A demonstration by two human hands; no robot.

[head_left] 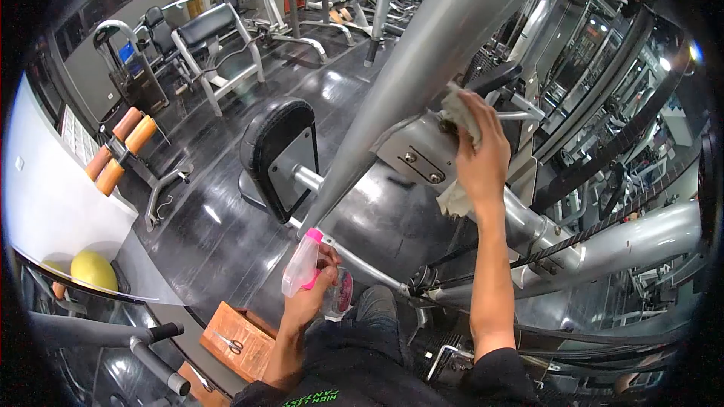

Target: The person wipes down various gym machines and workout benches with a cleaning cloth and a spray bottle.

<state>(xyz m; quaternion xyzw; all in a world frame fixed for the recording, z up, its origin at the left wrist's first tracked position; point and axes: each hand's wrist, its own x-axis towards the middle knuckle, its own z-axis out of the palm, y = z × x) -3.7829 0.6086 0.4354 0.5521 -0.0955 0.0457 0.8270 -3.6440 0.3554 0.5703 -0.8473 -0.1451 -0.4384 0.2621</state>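
My left hand (308, 293) is wrapped round the neck of a spray bottle (302, 265) with a pink and whitish head and a clear body, low in front of me. Up on the right, my right hand (483, 152) presses a pale cloth (457, 194) against the grey metal frame (422, 147) of a gym machine. Part of the cloth hangs below the palm, and another part shows above the fingers. Beside the cloth, a bolted plate (411, 158) sits on the frame. A thick grey tube (407, 68) slants past, left of the right hand.
A black padded seat (277, 152) stands beyond the tube. At lower left, scissors (228, 342) lie on a wooden box (245, 354), near a grey bar (98, 329). Cables (596, 227) and a large tube (641, 237) run along the right. A yellow ball (94, 271) lies at left.
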